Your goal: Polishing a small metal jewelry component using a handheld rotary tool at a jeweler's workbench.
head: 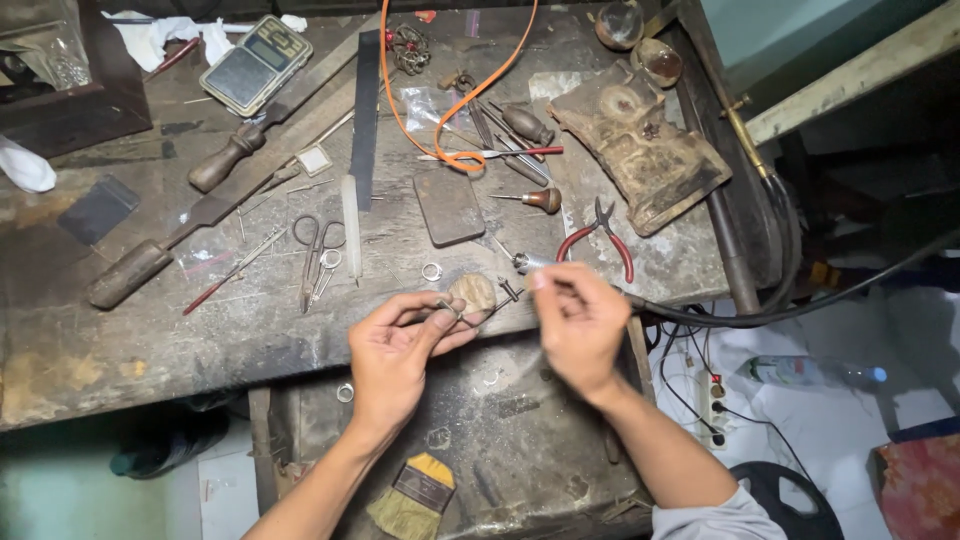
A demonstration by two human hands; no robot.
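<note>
My left hand (400,345) pinches a small metal piece (447,308) between thumb and fingers, close to a worn wooden peg (474,292) at the bench's front edge. My right hand (578,322) is closed around a rotary handpiece whose silver tip (527,263) points left; its black cable (720,318) runs off to the right. The two hands are a short gap apart above a dark metal drawer (500,430).
The scarred wooden bench (130,340) carries files, scissors (318,250), red-handled pliers (600,238), a grey stone block (449,206), a pocket scale (255,63), an orange cord (462,100) and small rings. A brush (415,495) lies in the drawer. A power strip (712,400) sits on the floor.
</note>
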